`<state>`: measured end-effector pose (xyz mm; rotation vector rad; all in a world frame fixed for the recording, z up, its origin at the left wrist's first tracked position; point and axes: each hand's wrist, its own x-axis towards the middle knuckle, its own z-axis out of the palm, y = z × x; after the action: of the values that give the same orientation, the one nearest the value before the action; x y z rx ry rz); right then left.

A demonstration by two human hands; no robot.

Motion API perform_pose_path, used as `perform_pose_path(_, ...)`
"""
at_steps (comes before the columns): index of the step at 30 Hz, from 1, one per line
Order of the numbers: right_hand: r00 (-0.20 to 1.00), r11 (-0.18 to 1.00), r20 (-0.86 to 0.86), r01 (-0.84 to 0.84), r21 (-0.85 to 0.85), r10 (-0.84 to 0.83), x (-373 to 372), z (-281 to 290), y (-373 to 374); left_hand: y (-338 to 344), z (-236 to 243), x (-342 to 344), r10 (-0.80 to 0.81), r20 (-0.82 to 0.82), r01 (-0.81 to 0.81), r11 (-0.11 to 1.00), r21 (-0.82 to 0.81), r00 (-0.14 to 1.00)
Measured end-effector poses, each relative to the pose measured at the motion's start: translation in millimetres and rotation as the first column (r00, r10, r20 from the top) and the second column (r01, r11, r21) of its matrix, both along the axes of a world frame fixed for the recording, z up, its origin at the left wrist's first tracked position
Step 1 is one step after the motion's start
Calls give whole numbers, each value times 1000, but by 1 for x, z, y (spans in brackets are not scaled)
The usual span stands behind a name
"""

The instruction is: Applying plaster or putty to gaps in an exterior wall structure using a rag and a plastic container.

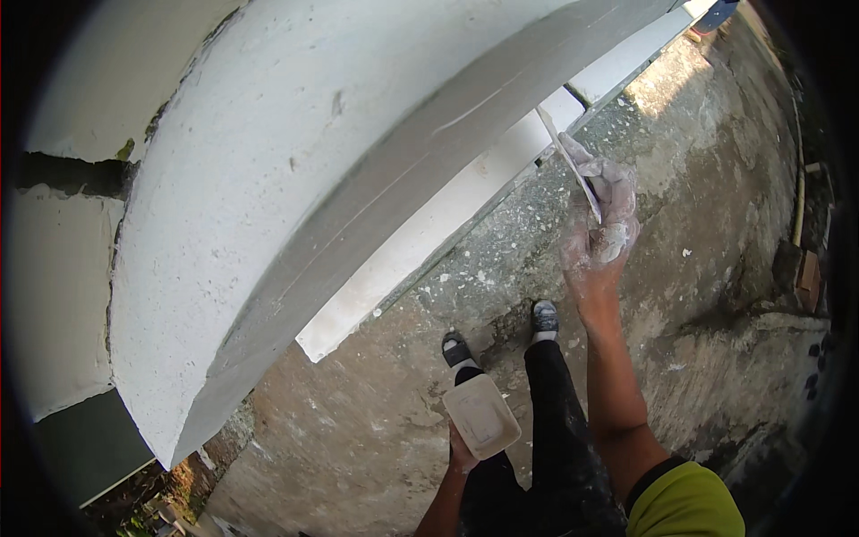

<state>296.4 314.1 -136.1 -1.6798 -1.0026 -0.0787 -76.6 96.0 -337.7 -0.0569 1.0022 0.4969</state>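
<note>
My right hand (pixel 612 201), coated in whitish paste, is closed around a thin flat scraper (pixel 573 166) seen edge-on. The scraper's far end reaches the white ledge (pixel 510 166) along the foot of the wall; whether it touches cannot be told. Low in the middle, my left hand (pixel 462 452) holds a shallow rectangular cream tub (pixel 481 417) from its left side. Pale residue coats the inside of the tub. Most of the left fingers are hidden beneath it.
A large white slab with a curved edge (pixel 268 161) fills the upper left, close to me. Below lies a stained concrete floor (pixel 698 268) spattered with white flecks. My shoes (pixel 545 318) stand near the ledge. A brown block (pixel 805 279) and a pale pipe (pixel 799 197) lie at the right.
</note>
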Motion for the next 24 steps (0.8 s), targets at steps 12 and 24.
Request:
perform_pose_path(12, 648, 790, 571, -77, -609, 504, 46, -16, 15, -4, -11, 2, 2, 100, 2, 999, -35, 995)
perform_pose_path(24, 638, 661, 592, 167, -731, 493, 109, -3, 31, -3, 0, 26, -52, 69, 47, 997, 67, 996)
